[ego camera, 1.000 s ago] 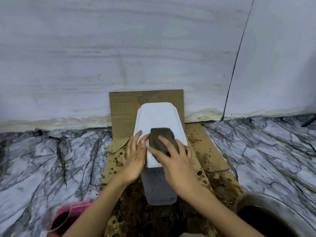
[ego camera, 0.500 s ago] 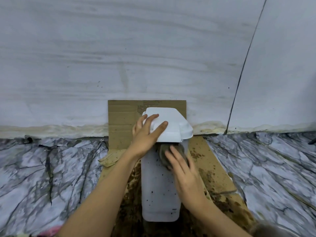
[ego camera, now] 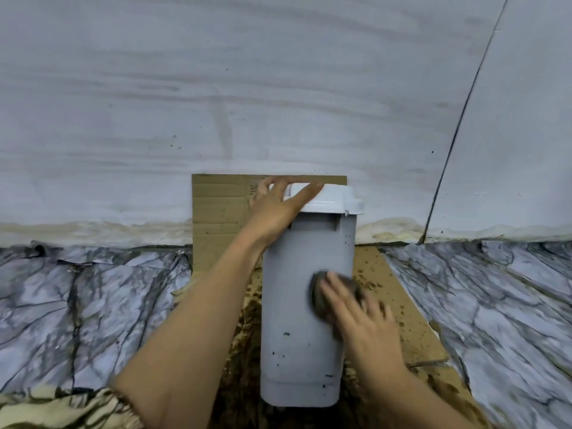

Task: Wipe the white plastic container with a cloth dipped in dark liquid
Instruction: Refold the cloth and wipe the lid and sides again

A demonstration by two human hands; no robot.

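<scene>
The white plastic container [ego camera: 305,329] stands upright on a sheet of cardboard [ego camera: 221,212], in the middle of it, with the far part of the cardboard rising against the wall [ego camera: 278,88] behind the container. The left hand [ego camera: 278,205] lies over the left edge of the container's white lid [ego camera: 332,199], fingers stretched across the top and thumb on the near side; I think it holds the container steady so that it does not tip while it is rubbed. The right hand [ego camera: 362,317] presses a dark wet cloth [ego camera: 325,294] flat against the front face of the container, right of its middle, with the fingers laid over the cloth; the hand is blurred, so I cannot tell if the thumb also pinches the cloth. The cardboard is probably there to catch drips, because many brown stains lie on it around the container's base. I count one container, one lid, one cloth, one cardboard sheet and two hands. Small dark specks are on the lower front of the container.
</scene>
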